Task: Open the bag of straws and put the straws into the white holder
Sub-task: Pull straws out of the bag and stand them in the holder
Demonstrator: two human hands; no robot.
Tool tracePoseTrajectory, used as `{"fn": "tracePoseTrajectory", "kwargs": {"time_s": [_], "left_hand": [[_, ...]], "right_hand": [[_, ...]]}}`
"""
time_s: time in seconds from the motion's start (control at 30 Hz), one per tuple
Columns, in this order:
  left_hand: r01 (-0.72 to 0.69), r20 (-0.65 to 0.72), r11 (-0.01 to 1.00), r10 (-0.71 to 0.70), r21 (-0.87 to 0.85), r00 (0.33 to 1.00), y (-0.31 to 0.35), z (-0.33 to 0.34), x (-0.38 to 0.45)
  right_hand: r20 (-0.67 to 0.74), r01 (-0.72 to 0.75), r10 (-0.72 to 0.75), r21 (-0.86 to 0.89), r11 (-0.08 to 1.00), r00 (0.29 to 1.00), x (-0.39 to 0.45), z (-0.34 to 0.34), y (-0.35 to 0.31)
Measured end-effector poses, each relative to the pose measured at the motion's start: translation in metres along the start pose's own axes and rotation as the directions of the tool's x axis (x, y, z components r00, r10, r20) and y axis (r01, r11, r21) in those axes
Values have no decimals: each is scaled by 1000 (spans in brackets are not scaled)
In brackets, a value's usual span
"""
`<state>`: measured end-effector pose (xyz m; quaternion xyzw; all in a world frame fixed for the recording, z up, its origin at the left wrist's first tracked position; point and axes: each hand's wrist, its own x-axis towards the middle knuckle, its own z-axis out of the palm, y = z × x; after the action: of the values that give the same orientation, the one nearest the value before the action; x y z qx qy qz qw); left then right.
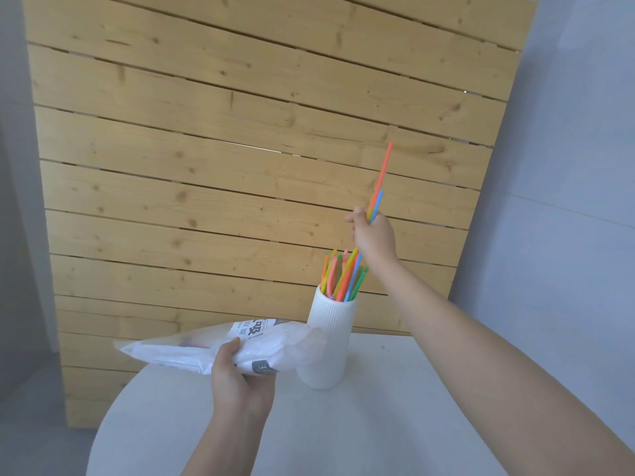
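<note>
Head view: straws (379,187) in right hand (372,235), seemingly above white holder (328,341).

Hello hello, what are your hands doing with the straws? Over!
Left hand grips bag. Right hand holds straws above white holder, already part full. Nothing blocking.

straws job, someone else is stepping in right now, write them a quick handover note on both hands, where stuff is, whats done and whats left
Left hand: holds the opened straw bag above the round white table, beside the holder.
Right hand: raised above the white holder, gripping a few straws whose lower ends reach the holder's mouth.
Done: bag open; many coloured straws already stand in the holder.
Left: drop this bunch in. Whether more straws remain in the bag cannot be told.
</note>
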<state>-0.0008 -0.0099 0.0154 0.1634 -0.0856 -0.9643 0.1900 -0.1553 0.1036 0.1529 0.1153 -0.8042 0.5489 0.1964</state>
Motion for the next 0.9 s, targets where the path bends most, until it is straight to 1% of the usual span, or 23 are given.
{"fn": "tracePoseTrajectory", "kwargs": {"time_s": [0.1,0.17,0.23,0.3,0.33,0.43,0.5,0.53,0.6,0.63,0.67,0.7,0.77,0.83,0.9], "left_hand": [[14,-3,1000,-14,3,1000,-1,0,0],[17,-1,1000,-16,12,1000,-1,0,0],[15,-2,1000,-15,17,1000,-2,0,0],[13,1,1000,-13,18,1000,-2,0,1],[14,6,1000,-14,18,1000,-2,-1,1],[10,10,1000,-10,17,1000,-2,-1,1],[8,7,1000,-8,15,1000,-1,0,1],[8,6,1000,-8,12,1000,-1,0,0],[9,2,1000,-9,10,1000,-1,1,0],[11,2,1000,-11,14,1000,-1,1,0],[13,2,1000,-13,18,1000,-1,0,1],[17,4,1000,-17,24,1000,-2,0,2],[22,7,999,-22,35,1000,-3,-2,4],[23,9,999,-24,44,1000,-4,-2,5],[23,4,999,-23,43,1000,-3,-2,4]], "right_hand": [[47,127,-119,-219,967,992,-7,4,24],[89,136,-109,-387,912,990,-11,6,38],[148,143,-85,-448,882,985,-16,6,47],[161,193,-137,-415,889,978,-19,5,49],[142,206,-165,-364,908,976,-20,2,47],[72,213,-205,-126,969,976,-18,-1,36],[64,288,-285,-35,957,956,-18,-3,27],[64,345,-342,-39,938,937,-18,-4,23],[69,474,-469,-114,873,880,-16,-7,17],[78,523,-517,-143,840,852,-15,-8,16],[82,544,-538,-149,826,839,-15,-9,14],[67,537,-533,-125,834,843,-13,-9,13],[3,472,-473,-60,879,881,-10,-10,5],[-58,421,-423,-41,906,904,-2,-12,-8],[-85,386,-388,-47,921,918,5,-13,-20]]}}
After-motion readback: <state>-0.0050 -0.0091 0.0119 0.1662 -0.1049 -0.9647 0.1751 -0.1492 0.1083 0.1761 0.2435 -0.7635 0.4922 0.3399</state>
